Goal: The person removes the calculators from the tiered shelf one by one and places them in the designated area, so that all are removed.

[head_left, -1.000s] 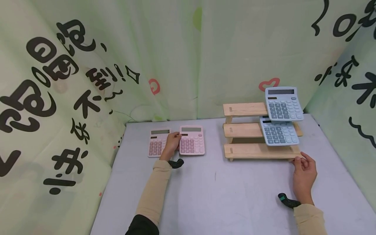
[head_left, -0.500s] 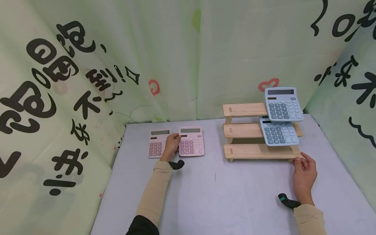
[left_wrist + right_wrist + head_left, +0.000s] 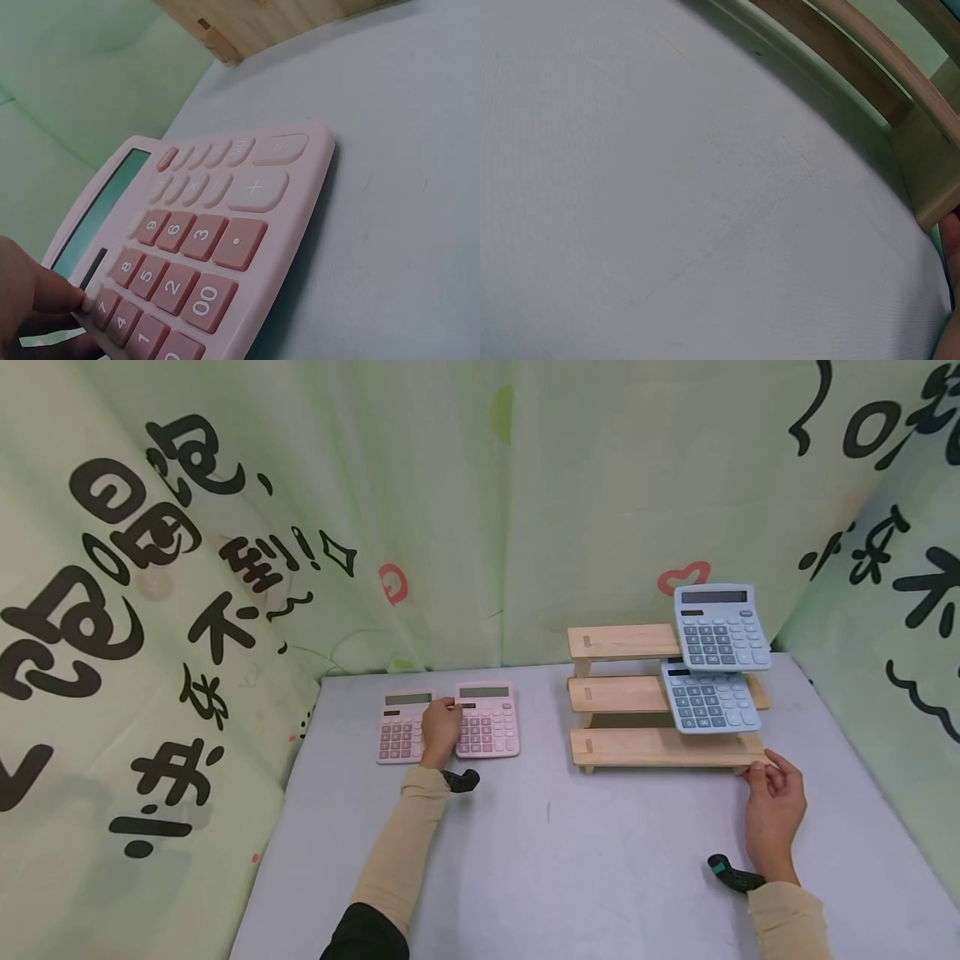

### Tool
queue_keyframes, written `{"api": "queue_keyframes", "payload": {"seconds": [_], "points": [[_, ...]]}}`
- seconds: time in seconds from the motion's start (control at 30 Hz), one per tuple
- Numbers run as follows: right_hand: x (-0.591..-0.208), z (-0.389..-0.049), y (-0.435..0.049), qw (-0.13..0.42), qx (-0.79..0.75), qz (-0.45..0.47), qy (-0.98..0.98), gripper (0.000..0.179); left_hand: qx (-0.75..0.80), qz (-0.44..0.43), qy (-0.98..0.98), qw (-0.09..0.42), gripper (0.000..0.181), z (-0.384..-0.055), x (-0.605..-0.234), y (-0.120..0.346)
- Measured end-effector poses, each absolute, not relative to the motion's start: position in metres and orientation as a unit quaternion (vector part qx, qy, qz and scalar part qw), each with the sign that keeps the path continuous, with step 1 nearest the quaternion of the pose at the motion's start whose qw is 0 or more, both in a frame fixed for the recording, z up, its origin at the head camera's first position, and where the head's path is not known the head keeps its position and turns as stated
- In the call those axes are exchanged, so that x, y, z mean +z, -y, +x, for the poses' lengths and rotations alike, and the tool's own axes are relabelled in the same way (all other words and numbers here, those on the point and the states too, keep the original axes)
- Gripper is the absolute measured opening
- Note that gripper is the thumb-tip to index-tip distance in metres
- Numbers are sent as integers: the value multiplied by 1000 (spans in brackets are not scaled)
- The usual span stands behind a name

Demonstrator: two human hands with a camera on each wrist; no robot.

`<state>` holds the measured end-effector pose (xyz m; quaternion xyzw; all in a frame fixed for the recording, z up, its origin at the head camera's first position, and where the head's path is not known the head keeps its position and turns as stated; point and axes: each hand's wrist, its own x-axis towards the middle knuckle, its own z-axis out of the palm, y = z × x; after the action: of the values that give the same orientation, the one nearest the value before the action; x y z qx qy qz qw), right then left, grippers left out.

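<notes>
My left hand [image 3: 441, 727] pinches the left edge of a pink calculator [image 3: 487, 720]. In the left wrist view the thumb [image 3: 56, 292] presses near its 7 key, with fingers under the edge. A second pink calculator [image 3: 397, 727] lies just left, partly behind that hand. At the right, my right hand [image 3: 776, 810] holds the front right corner of a three-step wooden rack [image 3: 637, 747]. Two light-blue calculators lean on the rack's right side: an upper one [image 3: 722, 627] and a lower one [image 3: 708, 700], whose top the upper one hides.
A white-covered table [image 3: 555, 860] carries everything. Pale green curtains [image 3: 450, 510] with black lettering enclose its back and sides. The rack stands near the table's back right, to the right of the pink calculators.
Hardly anything differs. My left wrist has turned and shifted slightly right, its grip still on the pink calculator's edge. My right hand stays at the rack's corner.
</notes>
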<state>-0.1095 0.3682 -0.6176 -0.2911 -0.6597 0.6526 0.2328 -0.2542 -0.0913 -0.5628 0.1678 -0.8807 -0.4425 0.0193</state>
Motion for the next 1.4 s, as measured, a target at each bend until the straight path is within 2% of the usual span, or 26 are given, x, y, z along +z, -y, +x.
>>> {"api": "queue_keyframes", "payload": {"seconds": [0.17,0.43,0.93,1.2,1.4], "points": [[-618,-110,-367,232,653,-291,659,42,-398,151,904,43,28,-254,-563,88],[-615,-112,-366,220,637,-295,677,44,-351,138,925,53,28,-254,-559,88],[-618,-110,-368,221,628,-300,683,43,-313,130,941,12,26,-258,-564,94],[-619,-110,-368,218,634,-301,678,44,-275,83,956,58,22,-255,-568,95],[-618,-110,-368,219,635,-300,677,44,-236,60,966,87,31,-252,-569,95]]}}
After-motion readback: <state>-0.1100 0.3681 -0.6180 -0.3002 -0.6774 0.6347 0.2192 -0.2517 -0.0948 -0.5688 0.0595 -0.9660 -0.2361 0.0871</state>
